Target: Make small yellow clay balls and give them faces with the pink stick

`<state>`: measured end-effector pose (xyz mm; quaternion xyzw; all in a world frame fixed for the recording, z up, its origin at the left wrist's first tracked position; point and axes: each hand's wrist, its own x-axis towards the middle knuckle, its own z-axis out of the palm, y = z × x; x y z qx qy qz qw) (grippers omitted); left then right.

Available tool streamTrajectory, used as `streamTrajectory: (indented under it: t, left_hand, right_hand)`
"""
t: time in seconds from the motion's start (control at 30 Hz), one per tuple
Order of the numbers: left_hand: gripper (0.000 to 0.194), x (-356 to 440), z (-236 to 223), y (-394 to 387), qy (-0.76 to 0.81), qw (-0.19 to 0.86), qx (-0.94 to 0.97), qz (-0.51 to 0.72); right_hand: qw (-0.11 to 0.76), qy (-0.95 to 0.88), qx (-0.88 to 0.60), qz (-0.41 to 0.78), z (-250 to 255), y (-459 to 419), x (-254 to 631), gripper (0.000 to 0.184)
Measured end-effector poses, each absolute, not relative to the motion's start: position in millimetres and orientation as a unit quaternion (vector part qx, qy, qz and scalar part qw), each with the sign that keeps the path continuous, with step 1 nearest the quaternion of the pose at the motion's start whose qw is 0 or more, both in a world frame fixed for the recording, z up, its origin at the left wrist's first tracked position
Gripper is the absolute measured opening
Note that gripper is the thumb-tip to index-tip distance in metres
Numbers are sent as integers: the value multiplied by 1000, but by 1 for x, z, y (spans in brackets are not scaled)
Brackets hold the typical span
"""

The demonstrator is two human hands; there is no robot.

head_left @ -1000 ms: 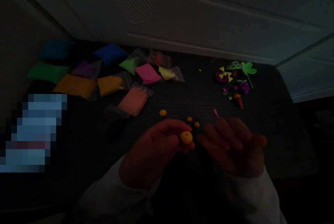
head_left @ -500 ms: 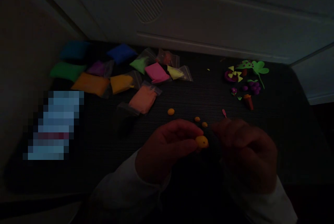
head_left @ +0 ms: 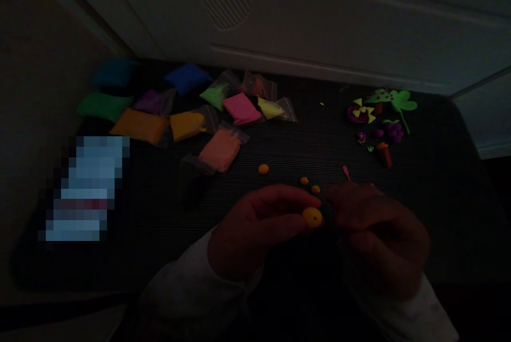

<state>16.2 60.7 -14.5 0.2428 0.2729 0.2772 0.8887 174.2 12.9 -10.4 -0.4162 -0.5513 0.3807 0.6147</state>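
Observation:
Between the thumb and fingers of my left hand (head_left: 259,230) is a yellow-orange clay ball (head_left: 311,218) with a small dark dot on its side. Just right of the ball, my right hand (head_left: 383,235) is closed with its fingertips pinched; whatever they grip is too dark to make out. Beyond the hands, two small orange clay pieces (head_left: 304,181) lie on the dark table, with a larger smooth orange ball (head_left: 263,169) to their left. A slim pink tool (head_left: 346,172) lies just past my right hand.
Bags of coloured clay (head_left: 221,148) cover the back left of the table (head_left: 287,145). A pixelated bright screen (head_left: 85,188) lies at the left. Several finished clay shapes, among them a purple bowl (head_left: 353,114), purple grapes (head_left: 394,132) and a brown-orange piece (head_left: 384,155), sit at the right.
The whole view has shifted slightly. My left hand still holds the ball, its dark dot facing a little more toward me. My right hand stays pinched beside it.

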Motion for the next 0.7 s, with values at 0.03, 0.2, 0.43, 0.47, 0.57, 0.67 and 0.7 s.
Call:
streamTrajectory:
  t: [0.03,0.2,0.43,0.47,0.57,0.67,0.7]
  left_hand:
    - [16,16,-14,61,269,889,246,276]
    - [17,15,-14,60,259,896,236,271]
    - [19,15,-15,61,257,901,236,257]
    - [19,15,-15,61,255,901,238,257]
    - [17,15,-14,61,264,897,242,257]
    - [16,15,-13,60,263,897,240,262]
    - [16,15,-13,60,263,897,240,263]
  right_hand:
    - [612,-559,-418,372,-11,13,174,14]
    - [616,-593,-419,305,-12,12,172,19]
    - [609,-610,-398,314,-12,14,171,21]
    - [607,-616,-391,315,-13,15,172,21]
    - [603,-631,-375,311,-14,16,173,20]
    - [601,-634,-381,304,-14,16,174,18]
    - [601,-634,-384,301,-14,16,174,18]
